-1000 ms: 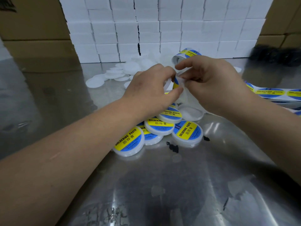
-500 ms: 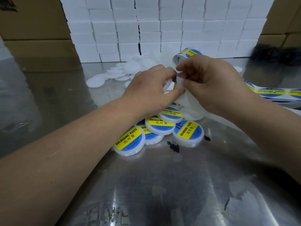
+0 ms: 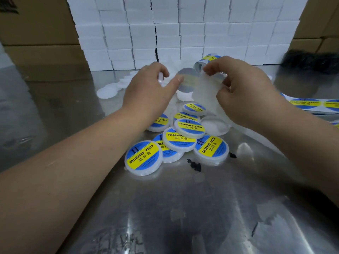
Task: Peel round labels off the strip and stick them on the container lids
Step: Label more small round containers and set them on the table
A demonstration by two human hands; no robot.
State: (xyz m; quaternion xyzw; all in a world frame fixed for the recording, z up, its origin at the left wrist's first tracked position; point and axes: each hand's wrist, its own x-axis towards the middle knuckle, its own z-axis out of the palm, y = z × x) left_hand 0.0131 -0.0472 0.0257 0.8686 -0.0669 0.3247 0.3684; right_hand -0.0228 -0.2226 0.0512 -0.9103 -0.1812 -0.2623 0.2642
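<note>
My left hand point(image 3: 146, 85) pinches a round label point(image 3: 188, 78) by its edge, its pale back side facing me, and also seems to hold a white lid in its curled fingers. My right hand point(image 3: 244, 90) grips the translucent backing strip point(image 3: 205, 90), from which the label has come almost free. Below the hands lies a pile of white container lids with blue and yellow labels point(image 3: 189, 128). One bare white lid point(image 3: 214, 125) lies beside them.
The label strip point(image 3: 310, 103) runs off to the right, and its roll point(image 3: 209, 59) stands behind my right hand. Unlabelled white lids point(image 3: 107, 92) lie at the back left. A wall of white boxes point(image 3: 183, 33) lines the back of the steel table point(image 3: 183, 208).
My hands have moved apart. The label has peeled off the backing and now hangs from my left fingers, while the right hand has pulled the strip to the right.
</note>
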